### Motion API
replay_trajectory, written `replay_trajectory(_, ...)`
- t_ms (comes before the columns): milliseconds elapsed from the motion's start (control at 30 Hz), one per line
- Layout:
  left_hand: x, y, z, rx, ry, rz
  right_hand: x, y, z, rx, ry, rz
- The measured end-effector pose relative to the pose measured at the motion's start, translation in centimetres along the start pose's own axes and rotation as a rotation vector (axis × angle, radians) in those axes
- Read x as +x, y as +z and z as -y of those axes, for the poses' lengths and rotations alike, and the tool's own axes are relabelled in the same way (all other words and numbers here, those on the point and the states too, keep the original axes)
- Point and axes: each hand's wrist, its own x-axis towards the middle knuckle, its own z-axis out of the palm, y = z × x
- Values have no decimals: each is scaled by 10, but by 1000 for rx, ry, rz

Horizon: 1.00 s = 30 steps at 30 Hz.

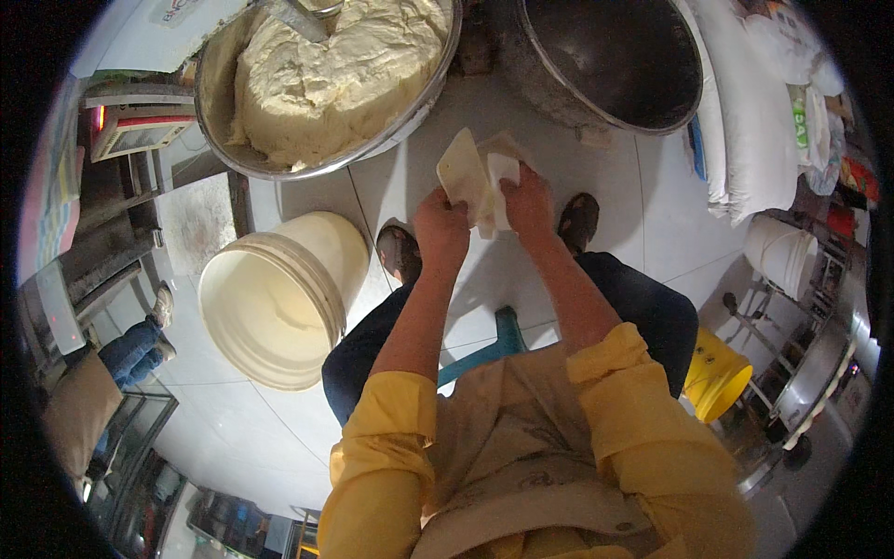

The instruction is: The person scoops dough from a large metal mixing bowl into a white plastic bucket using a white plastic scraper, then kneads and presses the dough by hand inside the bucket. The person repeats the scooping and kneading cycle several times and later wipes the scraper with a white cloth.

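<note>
My left hand (443, 227) grips a flat cream-coloured plate, seemingly a plastic dough scraper (461, 164), tilted upright. Beside it my right hand (527, 202) holds a smaller white flat piece (501, 175), its edge close to the scraper. A paler strip shows between and below the two; whether it belongs to either piece I cannot tell. Both hands are above the tiled floor, between my shoes. Ahead and left stands a large steel mixing bowl (412, 129) filled with pale dough (335, 70), a metal mixer arm (297, 19) sunk into it.
An open cream bucket (332, 237) leans at my left. A dark-inside bowl (614, 63) stands ahead right, next to stacked white sacks (758, 119). Under me is a teal stool (513, 332). A yellow bucket (716, 374) is at right; another person (129, 356) stands far left.
</note>
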Motion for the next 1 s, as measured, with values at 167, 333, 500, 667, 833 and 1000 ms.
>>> replay_trajectory(167,1,-3,-3,110,22,40,0,2,2,-2,-33,48)
replay_trajectory(333,-2,-10,-9,-34,-95,135,7,0,0,65,30,1)
replay_trajectory(500,0,-8,-6,61,-30,141,1,-4,-9,15,-86,19)
replay_trajectory(667,-4,-16,-14,67,-59,281,16,1,-11,10,-98,33)
replay_trajectory(833,-4,-19,-19,180,-100,201,23,-12,-15,144,1,55)
replay_trajectory(1000,-4,-19,-22,464,189,189,21,-7,-11,-148,-135,92)
